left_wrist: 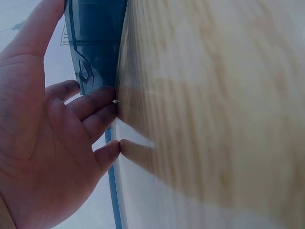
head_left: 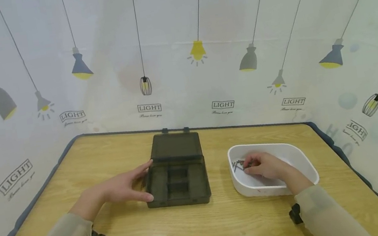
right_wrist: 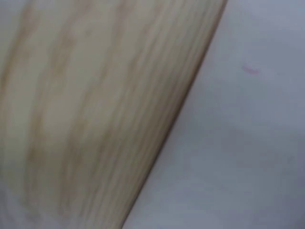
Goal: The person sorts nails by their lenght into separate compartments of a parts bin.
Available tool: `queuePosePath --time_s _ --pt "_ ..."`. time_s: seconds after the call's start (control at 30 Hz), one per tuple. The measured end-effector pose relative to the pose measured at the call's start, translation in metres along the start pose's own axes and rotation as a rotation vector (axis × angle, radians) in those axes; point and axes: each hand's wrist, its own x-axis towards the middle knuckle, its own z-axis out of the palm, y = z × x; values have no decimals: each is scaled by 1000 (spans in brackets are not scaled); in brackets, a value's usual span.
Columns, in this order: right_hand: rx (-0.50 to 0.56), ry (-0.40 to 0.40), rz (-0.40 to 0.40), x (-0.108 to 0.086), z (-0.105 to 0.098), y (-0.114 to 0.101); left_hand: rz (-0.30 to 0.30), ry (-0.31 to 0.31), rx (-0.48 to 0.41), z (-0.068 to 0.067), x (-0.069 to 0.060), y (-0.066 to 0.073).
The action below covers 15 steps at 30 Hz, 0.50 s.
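A dark translucent compartment box point(head_left: 177, 182) lies on the table with its lid point(head_left: 175, 145) folded back. My left hand point(head_left: 122, 188) rests against the box's left side, its thumb near the front corner and its fingers toward the hinge. In the left wrist view, fingertips of the left hand point(left_wrist: 57, 129) touch the table beside the box wall point(left_wrist: 97, 43). My right hand point(head_left: 266, 165) reaches into a white tray point(head_left: 301, 154), where its curled thumb and fingers pinch at small, thin metal screws point(head_left: 237, 165). The fingers partly cover the screws.
The wooden table point(head_left: 197, 229) has dark blue edging. A printed curtain point(head_left: 183, 74) hangs behind and beside it. In the right wrist view only blurred wood grain and the tray's white wall point(right_wrist: 228, 133) show, with the hand out of sight.
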Motion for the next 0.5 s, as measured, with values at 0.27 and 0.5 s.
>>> queuePosePath --time_s 0.27,0.5 --pt "-19 4 32 1 -1 0 -16 -1 15 -1 0 1" --pt "-22 -11 15 1 0 0 -19 1 20 0 -1 2"
